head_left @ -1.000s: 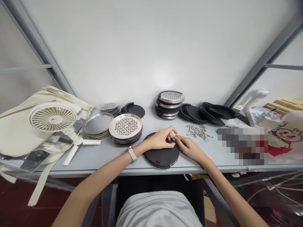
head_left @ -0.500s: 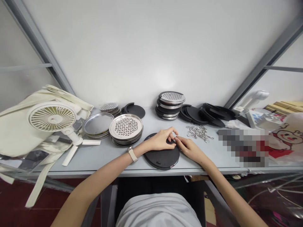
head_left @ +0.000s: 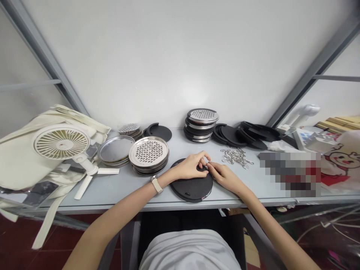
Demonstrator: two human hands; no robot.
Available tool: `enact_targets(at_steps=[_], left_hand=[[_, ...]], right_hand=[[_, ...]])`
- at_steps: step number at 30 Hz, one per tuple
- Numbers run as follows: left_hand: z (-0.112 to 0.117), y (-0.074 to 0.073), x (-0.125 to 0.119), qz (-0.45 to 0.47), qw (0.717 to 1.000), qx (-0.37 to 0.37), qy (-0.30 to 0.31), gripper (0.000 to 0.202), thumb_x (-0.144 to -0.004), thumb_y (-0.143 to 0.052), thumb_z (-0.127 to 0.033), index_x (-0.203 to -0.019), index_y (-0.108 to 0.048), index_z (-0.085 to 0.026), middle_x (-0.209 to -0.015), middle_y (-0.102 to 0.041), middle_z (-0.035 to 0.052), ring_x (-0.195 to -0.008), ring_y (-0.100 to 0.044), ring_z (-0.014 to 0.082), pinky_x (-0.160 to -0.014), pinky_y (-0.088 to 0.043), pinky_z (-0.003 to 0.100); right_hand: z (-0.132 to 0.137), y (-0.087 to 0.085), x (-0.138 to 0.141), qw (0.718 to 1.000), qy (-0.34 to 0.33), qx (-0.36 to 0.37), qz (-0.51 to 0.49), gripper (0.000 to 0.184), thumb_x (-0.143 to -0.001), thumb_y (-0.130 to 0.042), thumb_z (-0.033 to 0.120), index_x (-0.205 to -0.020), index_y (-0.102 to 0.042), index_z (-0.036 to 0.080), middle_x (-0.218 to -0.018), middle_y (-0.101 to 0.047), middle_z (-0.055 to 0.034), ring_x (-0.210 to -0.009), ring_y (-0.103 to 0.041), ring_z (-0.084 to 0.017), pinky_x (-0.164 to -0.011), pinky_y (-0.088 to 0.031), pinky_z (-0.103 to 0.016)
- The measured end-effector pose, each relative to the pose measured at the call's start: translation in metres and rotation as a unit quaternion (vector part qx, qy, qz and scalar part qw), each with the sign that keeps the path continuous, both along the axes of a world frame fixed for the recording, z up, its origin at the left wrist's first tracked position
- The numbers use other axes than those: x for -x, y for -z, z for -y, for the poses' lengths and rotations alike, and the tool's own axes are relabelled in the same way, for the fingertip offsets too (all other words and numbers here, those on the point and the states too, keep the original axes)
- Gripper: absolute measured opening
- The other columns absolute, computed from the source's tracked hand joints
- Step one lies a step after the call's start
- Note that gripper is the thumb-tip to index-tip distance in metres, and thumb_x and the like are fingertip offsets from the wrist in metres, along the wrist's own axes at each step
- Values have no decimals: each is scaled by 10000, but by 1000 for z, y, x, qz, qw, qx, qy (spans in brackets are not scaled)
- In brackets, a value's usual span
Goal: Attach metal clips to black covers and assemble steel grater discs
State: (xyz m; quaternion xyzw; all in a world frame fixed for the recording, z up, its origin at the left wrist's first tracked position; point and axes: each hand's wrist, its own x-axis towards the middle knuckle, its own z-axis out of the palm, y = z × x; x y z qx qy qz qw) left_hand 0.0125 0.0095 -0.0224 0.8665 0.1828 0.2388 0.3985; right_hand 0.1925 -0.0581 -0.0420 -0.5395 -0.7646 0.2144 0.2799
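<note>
A round black plastic disc lies flat at the table's front edge, in front of my body. My left hand rests over its far part, fingers curled and closed near a dark opening. Meeting it from the right, my right hand has thumb and forefinger pinched at the left fingertips. Whatever sits between the fingertips is too small to make out. Just beyond my right hand lies a loose heap of bent metal wire clips.
Left stand stacked round grater plates, plain metal discs and a white fan. Behind is a stack of black-rimmed graters. More black discs lie back right. A printed plastic bag is far right.
The view has shifted very slightly. Both hands keep nearly the same place over the black disc, with only a small movement at the fingertips.
</note>
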Motion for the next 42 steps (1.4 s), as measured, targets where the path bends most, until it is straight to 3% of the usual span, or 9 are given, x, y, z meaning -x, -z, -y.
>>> enact_targets(at_steps=[42], left_hand=[[0,-1,0,-4,1000,14,3,450,-703,-643,-140,-1115,-472,-200,-817,-584,-15,-762,-563,127,-704,-468,242]], right_hand=[[-2,3,-3,1000,2,17,-18,439,-980,-319,433,-957,-663,161,-786,-713,-40,-693,-625,-203,-651,-448,-269]])
